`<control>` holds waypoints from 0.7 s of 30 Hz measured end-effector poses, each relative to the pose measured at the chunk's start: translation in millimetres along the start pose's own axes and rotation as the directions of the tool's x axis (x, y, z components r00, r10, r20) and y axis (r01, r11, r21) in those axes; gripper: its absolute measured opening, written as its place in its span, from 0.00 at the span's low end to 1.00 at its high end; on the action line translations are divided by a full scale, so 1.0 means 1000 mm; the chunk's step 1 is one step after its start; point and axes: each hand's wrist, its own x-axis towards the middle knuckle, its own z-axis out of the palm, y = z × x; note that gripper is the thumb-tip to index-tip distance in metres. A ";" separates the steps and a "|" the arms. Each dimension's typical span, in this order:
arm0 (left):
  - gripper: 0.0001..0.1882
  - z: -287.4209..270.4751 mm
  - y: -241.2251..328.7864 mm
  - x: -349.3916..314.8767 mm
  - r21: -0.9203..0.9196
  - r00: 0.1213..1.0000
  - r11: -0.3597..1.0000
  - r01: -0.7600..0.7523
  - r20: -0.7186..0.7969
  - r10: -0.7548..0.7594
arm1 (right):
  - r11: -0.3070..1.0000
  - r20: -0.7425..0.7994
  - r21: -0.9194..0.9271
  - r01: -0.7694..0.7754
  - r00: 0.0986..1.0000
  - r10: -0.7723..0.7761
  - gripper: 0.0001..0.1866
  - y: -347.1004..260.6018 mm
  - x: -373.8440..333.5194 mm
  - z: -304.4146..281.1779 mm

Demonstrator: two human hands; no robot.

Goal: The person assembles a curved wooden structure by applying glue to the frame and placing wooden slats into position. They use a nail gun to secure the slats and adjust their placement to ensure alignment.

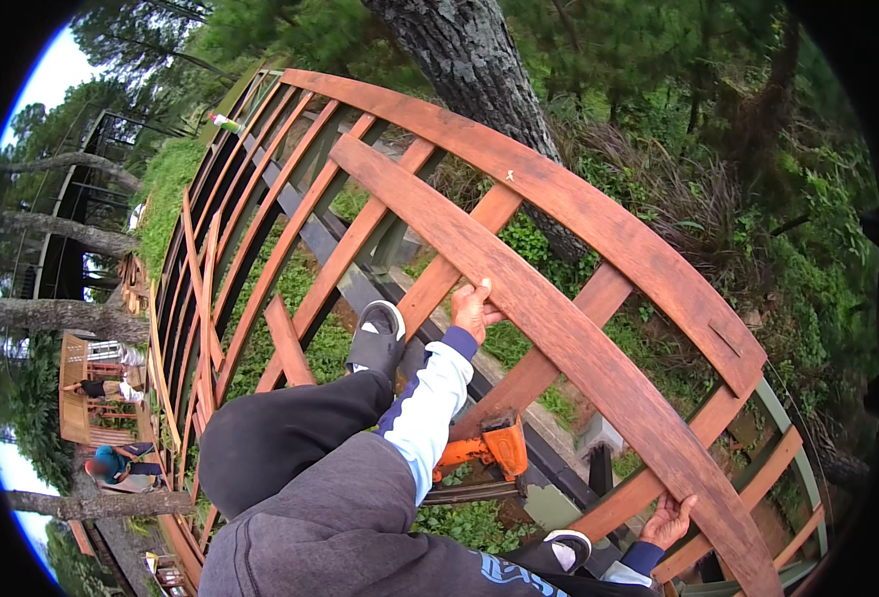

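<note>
My left hand (472, 310) grips the near edge of a long reddish-brown wooden board (529, 308), close to its middle. Farther down the same edge, my right hand (668, 522) is closed around the board near its lower end. The board lies across several wooden joists (439, 289), apart from another board (549, 194) that runs along the outer edge of the frame. Between my legs an orange nail gun (504, 448) rests on the framework, below my left forearm. My shoes (377, 333) are on the frame members.
Wide gaps between joists show plants and ground below. A short wood piece (287, 338) and loose long strips (204, 298) lie across joists at left. A tree trunk (479, 80) stands just beyond the outer board. Two people (121, 465) are far off at left.
</note>
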 end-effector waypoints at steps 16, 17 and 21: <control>0.23 -0.037 -0.008 0.034 0.010 0.998 1.000 0.009 0.062 -0.009 | 0.989 -0.150 0.142 0.037 0.989 -0.015 0.26 0.006 -0.020 0.025; 0.23 -0.037 -0.008 0.034 0.022 0.998 1.000 0.006 0.058 -0.008 | 0.989 -0.158 0.140 0.039 0.987 -0.017 0.25 0.005 -0.021 0.027; 0.23 -0.037 -0.007 0.033 0.029 0.998 1.000 0.002 0.064 -0.004 | 0.984 -0.148 0.173 0.041 0.989 -0.015 0.24 0.005 -0.023 0.030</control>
